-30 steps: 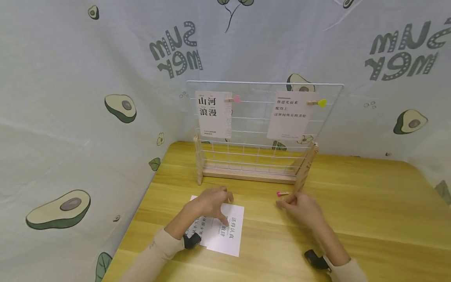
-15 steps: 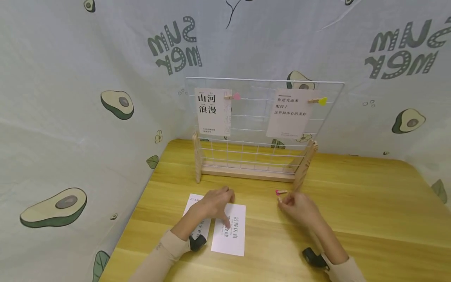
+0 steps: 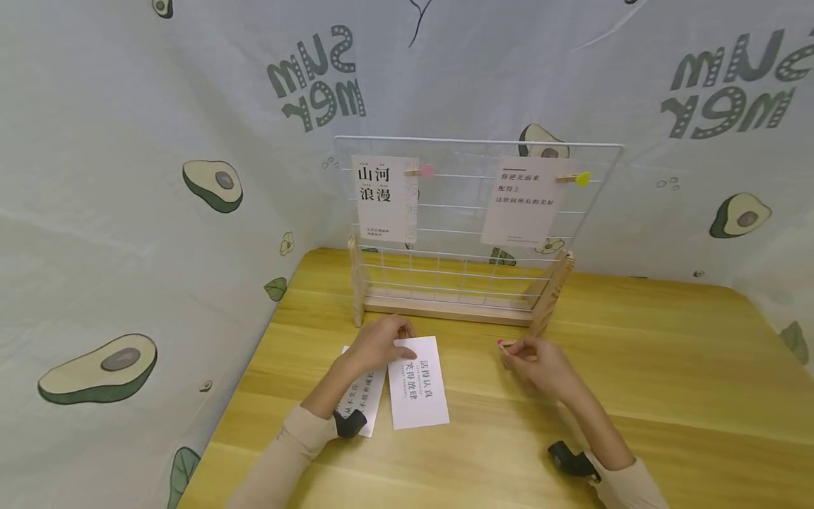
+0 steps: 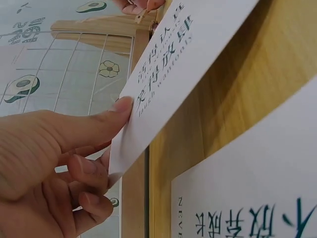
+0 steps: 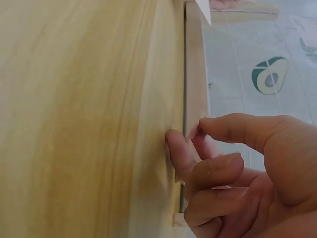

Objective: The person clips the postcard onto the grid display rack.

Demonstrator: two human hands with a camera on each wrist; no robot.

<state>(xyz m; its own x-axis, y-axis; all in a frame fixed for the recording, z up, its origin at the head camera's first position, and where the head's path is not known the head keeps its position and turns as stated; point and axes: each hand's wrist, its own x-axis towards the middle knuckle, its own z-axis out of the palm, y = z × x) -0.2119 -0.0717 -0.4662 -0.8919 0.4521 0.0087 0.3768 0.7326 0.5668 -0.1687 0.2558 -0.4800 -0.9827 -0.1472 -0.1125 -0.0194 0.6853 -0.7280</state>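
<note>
My left hand (image 3: 376, 344) pinches the near-rack edge of a white printed card (image 3: 420, 406) between thumb and fingers. In the left wrist view that card slants up off the table. A second printed card (image 3: 367, 399) lies on the table below my left wrist. My right hand (image 3: 542, 364) is close to the table before the rack's right foot. Its thumb and fingertips pinch a small wooden clothespin (image 4: 140, 17), mostly hidden by the fingers. A pink-tipped clothespin (image 3: 501, 343) shows just beside those fingertips.
Behind the hands stands a white wire grid rack (image 3: 445, 263) on a wooden base (image 3: 445, 309). Two cards hang on it, a left card (image 3: 384, 212) under a pink-heart clothespin (image 3: 425, 170) and a right card (image 3: 518, 219) under a yellow-heart clothespin (image 3: 580, 179). An avocado-print curtain (image 3: 210, 85) surrounds the table.
My left hand has drawn the right-hand card away from the other card and lifted it, shifting toward the rack. My right hand has moved only slightly near the pink-tipped clothespin.
</note>
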